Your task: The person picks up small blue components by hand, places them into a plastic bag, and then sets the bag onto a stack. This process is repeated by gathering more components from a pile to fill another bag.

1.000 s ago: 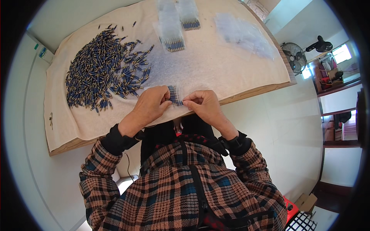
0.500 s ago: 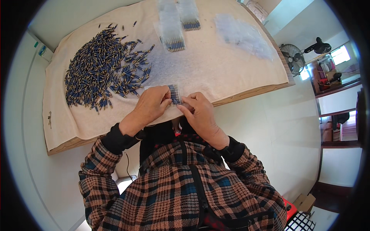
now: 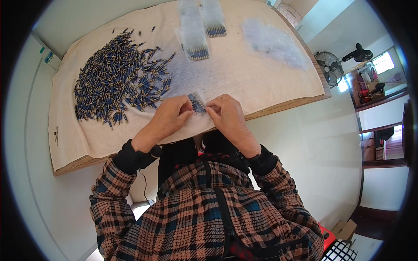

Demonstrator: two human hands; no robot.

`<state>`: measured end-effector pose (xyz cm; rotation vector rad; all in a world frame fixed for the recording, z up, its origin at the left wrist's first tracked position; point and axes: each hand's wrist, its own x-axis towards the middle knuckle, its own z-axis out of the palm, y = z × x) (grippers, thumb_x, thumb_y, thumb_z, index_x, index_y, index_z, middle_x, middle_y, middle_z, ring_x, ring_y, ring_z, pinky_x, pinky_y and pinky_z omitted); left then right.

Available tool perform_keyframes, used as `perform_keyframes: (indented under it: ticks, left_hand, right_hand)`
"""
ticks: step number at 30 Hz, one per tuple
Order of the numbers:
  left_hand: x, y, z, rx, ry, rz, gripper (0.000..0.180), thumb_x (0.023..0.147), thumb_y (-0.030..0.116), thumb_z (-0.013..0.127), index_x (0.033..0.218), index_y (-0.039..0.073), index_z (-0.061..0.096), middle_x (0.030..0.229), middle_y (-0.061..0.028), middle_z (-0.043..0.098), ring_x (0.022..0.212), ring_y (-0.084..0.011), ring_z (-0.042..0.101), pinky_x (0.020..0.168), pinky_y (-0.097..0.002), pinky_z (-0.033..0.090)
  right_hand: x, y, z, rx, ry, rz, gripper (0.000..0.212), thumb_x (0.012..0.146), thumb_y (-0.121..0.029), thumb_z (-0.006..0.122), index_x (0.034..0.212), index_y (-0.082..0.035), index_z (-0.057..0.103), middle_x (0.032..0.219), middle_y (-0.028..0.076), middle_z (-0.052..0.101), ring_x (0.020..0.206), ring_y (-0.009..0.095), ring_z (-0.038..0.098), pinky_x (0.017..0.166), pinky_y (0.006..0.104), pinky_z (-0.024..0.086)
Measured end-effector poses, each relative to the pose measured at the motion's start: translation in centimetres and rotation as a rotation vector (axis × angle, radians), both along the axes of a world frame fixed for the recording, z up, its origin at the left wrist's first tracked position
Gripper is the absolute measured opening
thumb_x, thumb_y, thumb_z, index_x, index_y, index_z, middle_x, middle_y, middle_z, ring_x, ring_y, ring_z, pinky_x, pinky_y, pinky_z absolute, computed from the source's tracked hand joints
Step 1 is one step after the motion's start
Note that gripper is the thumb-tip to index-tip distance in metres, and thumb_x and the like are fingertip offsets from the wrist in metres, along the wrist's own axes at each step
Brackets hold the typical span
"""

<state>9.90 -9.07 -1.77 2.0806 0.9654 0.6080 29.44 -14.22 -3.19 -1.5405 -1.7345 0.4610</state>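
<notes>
Between my hands, near the table's front edge, is a small clear plastic bag [image 3: 197, 103] with a row of slim blue pieces with gold-coloured ends inside. My left hand [image 3: 171, 114] pinches the bag's left side between thumb and fingers. On its right side my right hand [image 3: 227, 114] grips the edge, fingertips pressed together. Left of my hands lies a large pile of the same blue-and-gold pieces [image 3: 109, 78], loosely scattered on its right side. What exactly these pieces are is too small to tell.
A cream cloth [image 3: 261, 91] covers the wooden table. Filled bags [image 3: 198, 50] overlap at the back middle, beside another filled stack [image 3: 216, 29]. Flat clear bags [image 3: 276, 43] lie at the back right. A small metal item [image 3: 56, 135] rests at far left. A fan [image 3: 329, 68] stands beyond the table.
The bag has tilted and shifted slightly between my hands. My right hand has moved up a little along its right edge, and the bag's contents show more openly.
</notes>
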Motion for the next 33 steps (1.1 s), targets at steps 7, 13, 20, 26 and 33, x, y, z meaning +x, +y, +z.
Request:
perform_keyframes:
  ticks: [7,13,20,26,33]
  left_hand:
    - [-1.2,0.8,0.5,-0.023,0.002,0.093,0.009,0.082,0.004,0.063,0.085,-0.002,0.058,0.071,-0.0035,0.058,0.063,-0.0084,0.049,0.058,-0.0241,0.042]
    - [-1.5,1.2,-0.2,-0.019,-0.018,0.114,0.009,0.081,0.004,0.063,0.084,-0.002,0.058,0.071,-0.0062,0.059,0.063,-0.0116,0.051,0.058,-0.0262,0.042]
    - [-1.2,1.6,-0.8,-0.026,-0.047,0.139,0.010,0.077,0.004,0.063,0.085,-0.001,0.058,0.067,-0.0110,0.057,0.062,-0.0202,0.055,0.058,-0.0313,0.043]
    - [-1.3,1.9,-0.7,0.135,0.096,0.178,0.026,0.076,0.001,0.063,0.101,0.002,0.055,0.089,-0.0147,0.056,0.081,-0.0277,0.057,0.070,-0.0352,0.045]
    - [-0.2,2.1,0.8,0.309,0.062,0.054,0.040,0.075,-0.007,0.060,0.113,0.005,0.054,0.107,-0.0148,0.051,0.095,-0.0312,0.053,0.080,-0.0341,0.044]
  right_hand:
    - [0.5,1.4,0.1,-0.018,0.093,0.052,0.010,0.077,-0.005,0.068,0.084,0.001,0.067,0.078,0.013,0.064,0.067,0.022,0.064,0.064,0.0303,0.051]
    - [0.7,1.7,-0.2,-0.042,0.113,0.065,0.011,0.077,-0.006,0.069,0.084,0.001,0.066,0.077,0.012,0.065,0.067,0.020,0.064,0.062,0.0298,0.051]
    - [0.3,1.6,-0.7,-0.017,0.175,0.036,0.011,0.077,-0.006,0.069,0.085,0.001,0.066,0.075,0.011,0.066,0.065,0.018,0.064,0.061,0.0281,0.050]
    - [-0.1,1.5,0.1,-0.099,0.191,0.025,0.010,0.078,-0.008,0.068,0.085,-0.001,0.065,0.072,0.010,0.066,0.064,0.020,0.064,0.061,0.0296,0.051]
    - [0.0,2.1,-0.5,-0.126,0.295,0.052,0.008,0.080,-0.006,0.066,0.086,-0.001,0.064,0.071,0.011,0.067,0.063,0.018,0.064,0.060,0.0282,0.050]
